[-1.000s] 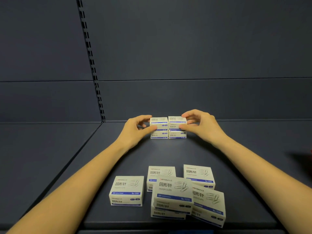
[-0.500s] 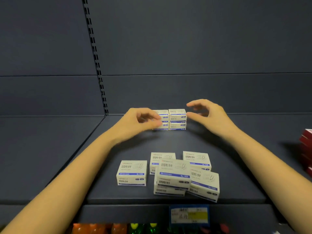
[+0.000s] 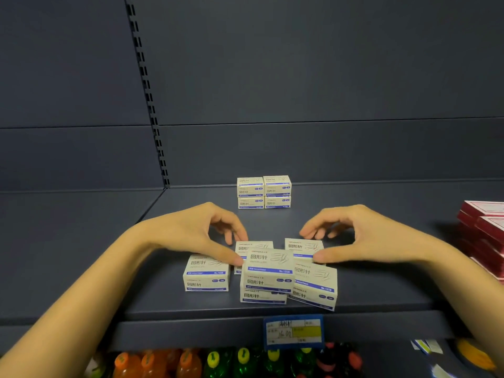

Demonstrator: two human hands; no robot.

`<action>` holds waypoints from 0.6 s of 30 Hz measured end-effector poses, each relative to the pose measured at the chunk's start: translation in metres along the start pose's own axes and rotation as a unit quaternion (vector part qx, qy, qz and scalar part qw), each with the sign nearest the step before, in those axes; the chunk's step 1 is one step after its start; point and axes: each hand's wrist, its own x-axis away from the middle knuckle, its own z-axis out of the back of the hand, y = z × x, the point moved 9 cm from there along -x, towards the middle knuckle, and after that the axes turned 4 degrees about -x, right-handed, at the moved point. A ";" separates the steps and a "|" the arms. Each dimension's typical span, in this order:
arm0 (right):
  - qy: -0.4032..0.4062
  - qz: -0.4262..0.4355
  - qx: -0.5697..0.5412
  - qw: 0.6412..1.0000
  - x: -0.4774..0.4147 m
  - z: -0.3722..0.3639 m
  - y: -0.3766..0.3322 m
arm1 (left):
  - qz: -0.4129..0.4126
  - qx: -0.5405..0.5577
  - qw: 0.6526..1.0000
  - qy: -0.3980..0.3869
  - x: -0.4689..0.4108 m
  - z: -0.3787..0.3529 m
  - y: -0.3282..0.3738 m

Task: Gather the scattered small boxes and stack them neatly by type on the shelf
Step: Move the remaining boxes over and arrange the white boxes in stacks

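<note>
1. Gathering step: left hand (image 3: 196,236) and right hand (image 3: 368,236) hover over the loose white-and-blue cardboard boxes (image 3: 268,268), lower centre. Fingers arched, thumbs apart, gripping nothing.
2. Finished four-box stack (image 3: 264,192) sits mid-frame, behind.
3. Next, likely: pinch the top box and align it on the stack.

White boxes (image 3: 268,264) read 回形针; the price tag (image 3: 294,332) reads 6.00.

Dim, cool, evenly lit; soft shadow under the right hand (image 3: 368,238); blurred below the hand, bowed at edges.
</note>
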 end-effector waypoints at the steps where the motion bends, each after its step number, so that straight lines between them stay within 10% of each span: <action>1: -0.006 -0.001 0.005 1.000 0.001 -0.002 0.000 | 0.000 0.002 1.000 -0.004 0.000 0.000 0.000; 18: 0.089 -0.044 -0.015 0.995 -0.027 0.023 0.020 | 0.052 0.042 0.982 0.174 -0.023 0.046 -0.032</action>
